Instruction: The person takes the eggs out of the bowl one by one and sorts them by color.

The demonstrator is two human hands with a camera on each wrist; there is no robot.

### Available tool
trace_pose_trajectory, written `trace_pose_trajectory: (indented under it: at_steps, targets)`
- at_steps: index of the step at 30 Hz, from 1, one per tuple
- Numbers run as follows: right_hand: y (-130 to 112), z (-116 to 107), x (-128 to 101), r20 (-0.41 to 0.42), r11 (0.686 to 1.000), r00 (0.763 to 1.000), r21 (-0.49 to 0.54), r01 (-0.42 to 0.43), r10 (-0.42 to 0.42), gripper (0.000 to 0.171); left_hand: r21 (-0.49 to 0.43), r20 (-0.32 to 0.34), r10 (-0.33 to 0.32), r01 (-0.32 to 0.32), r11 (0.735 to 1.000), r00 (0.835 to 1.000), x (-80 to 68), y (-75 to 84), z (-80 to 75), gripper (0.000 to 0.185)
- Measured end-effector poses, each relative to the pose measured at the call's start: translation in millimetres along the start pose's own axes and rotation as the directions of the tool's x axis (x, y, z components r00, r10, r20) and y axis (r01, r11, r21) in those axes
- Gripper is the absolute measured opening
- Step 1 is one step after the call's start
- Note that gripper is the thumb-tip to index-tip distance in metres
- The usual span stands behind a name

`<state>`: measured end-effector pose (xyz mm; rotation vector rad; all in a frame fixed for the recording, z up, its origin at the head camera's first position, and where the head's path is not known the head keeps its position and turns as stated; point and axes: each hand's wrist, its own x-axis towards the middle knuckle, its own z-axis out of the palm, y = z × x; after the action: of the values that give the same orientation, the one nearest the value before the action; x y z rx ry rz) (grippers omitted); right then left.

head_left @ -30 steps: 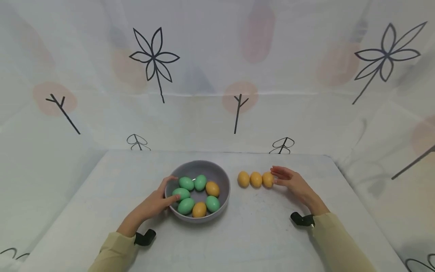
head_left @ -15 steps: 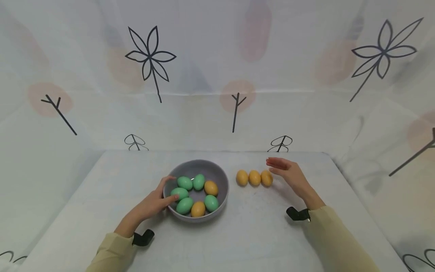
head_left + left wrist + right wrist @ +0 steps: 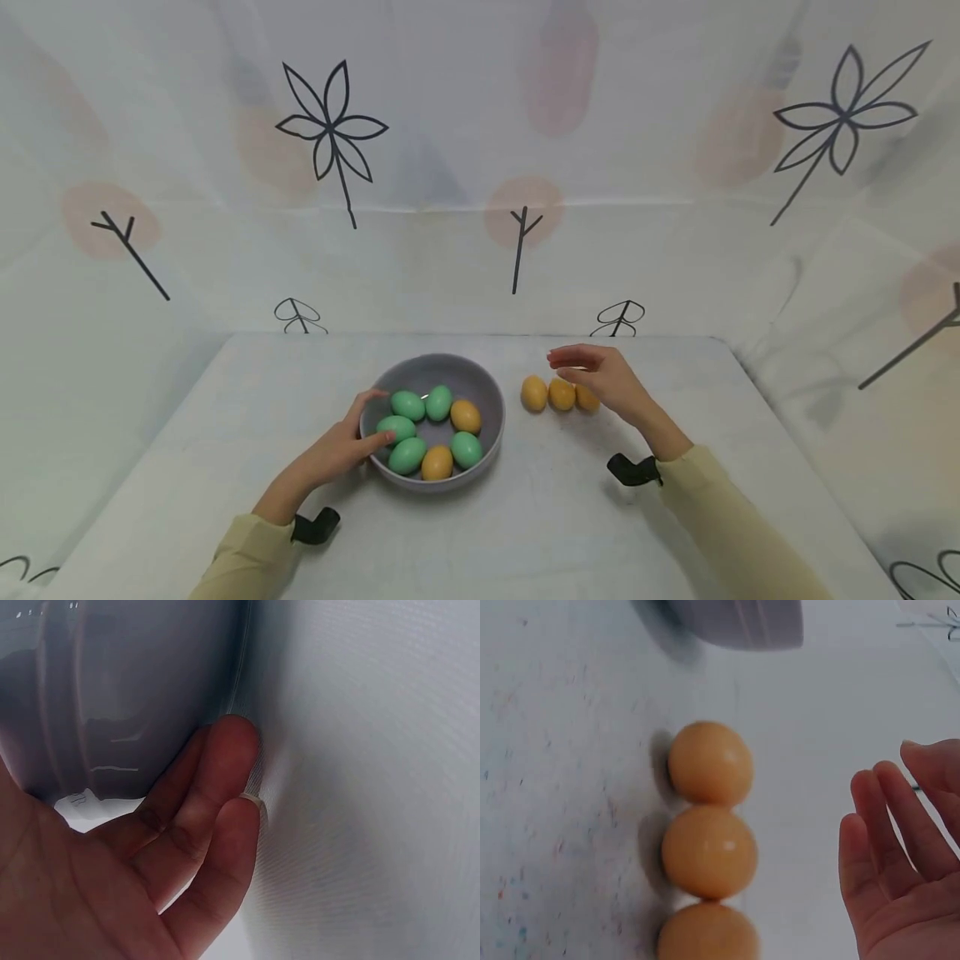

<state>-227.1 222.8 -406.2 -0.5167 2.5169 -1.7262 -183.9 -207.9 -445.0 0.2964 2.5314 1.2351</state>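
Observation:
A round grey bowl [image 3: 437,433] stands left of the table's middle. In it lie several green eggs [image 3: 407,456] and two orange-yellow ones [image 3: 466,417]. My left hand [image 3: 341,446] grips the bowl's left side, thumb over the rim and inside. In the left wrist view, fingers [image 3: 229,761] curl beneath the outer wall [image 3: 150,690]. Three orange-yellow eggs [image 3: 534,393] form a row on the table, right of the bowl. Above this row hovers my right hand [image 3: 600,379], fingers extended, holding nothing; it partly covers the rightmost egg. The right wrist view shows the hand [image 3: 907,877] apart from the eggs [image 3: 709,851].
A white cloth covers the table [image 3: 480,542]. Patterned fabric walls [image 3: 450,275] rise behind it and at both sides. Each wrist carries a small black device [image 3: 317,527] near the sleeve cuff.
My right hand has left the rightmost egg, risen, and moved left over the row. The eggs stay in place, and my left hand keeps its hold on the bowl.

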Motion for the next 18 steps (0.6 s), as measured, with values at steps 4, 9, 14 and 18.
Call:
trace_pose_trajectory:
  at_steps: [4, 9, 14, 18]
  targets:
    - [-10.9, 11.9, 4.4, 0.064, 0.999, 0.998, -0.041, 0.028, -0.025, 0.03, -0.01, 0.002, 0.001, -0.001, 1.0, 1.0, -0.6, 0.5, -0.1, 0.066]
    - [-21.1, 27.3, 12.6, 0.144, 0.994, 0.988, -0.084, 0.069, -0.057, 0.029, -0.018, 0.002, 0.008, -0.008, 1.0, 1.0, -0.6, 0.5, 0.2, 0.066]
    - [-36.0, 42.6, 22.8, 0.249, 0.987, 0.965, -0.111, 0.117, -0.086, 0.028, -0.017, -0.001, 0.01, -0.01, 1.0, 1.0, -1.5, 0.7, 0.5, 0.066]
    - [-46.6, 53.2, 31.9, 0.365, 0.984, 0.927, -0.109, 0.139, -0.091, 0.025, -0.024, 0.002, 0.009, -0.008, 1.0, 1.0, -1.7, 0.8, 0.6, 0.066]
